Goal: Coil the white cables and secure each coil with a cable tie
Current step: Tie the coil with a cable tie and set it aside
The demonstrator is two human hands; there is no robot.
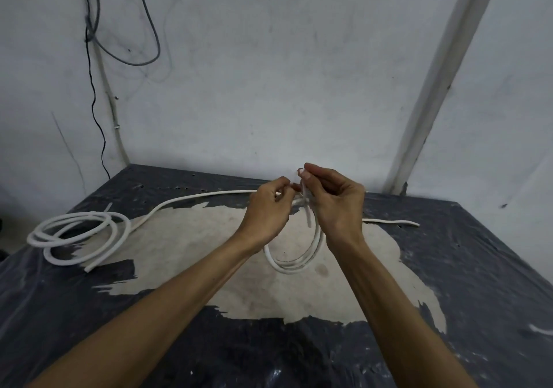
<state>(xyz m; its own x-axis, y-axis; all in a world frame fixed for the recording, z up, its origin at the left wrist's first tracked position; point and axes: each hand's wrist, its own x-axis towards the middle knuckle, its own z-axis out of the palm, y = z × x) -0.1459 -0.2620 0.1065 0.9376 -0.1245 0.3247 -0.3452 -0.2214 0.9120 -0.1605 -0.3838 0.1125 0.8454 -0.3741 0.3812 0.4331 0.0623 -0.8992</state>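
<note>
A small coil of white cable (294, 263) hangs between my hands above the middle of the table. My right hand (335, 205) pinches a thin white cable tie (305, 205) that wraps the top of this coil, its tail pointing up between thumb and fingers. My left hand (267, 208) pinches the tie and coil top from the left side. A second white cable coil (80, 238) lies flat at the table's left. A straight cable run (194, 198) leads from that side toward my hands. Another cable end (398, 223) lies at the right.
The table (89, 312) has a dark torn covering with a bare pale patch in the middle. It stands against a grey wall. Dark wires (95, 94) hang on the wall at the back left. A white strip (541, 330) lies near the right edge.
</note>
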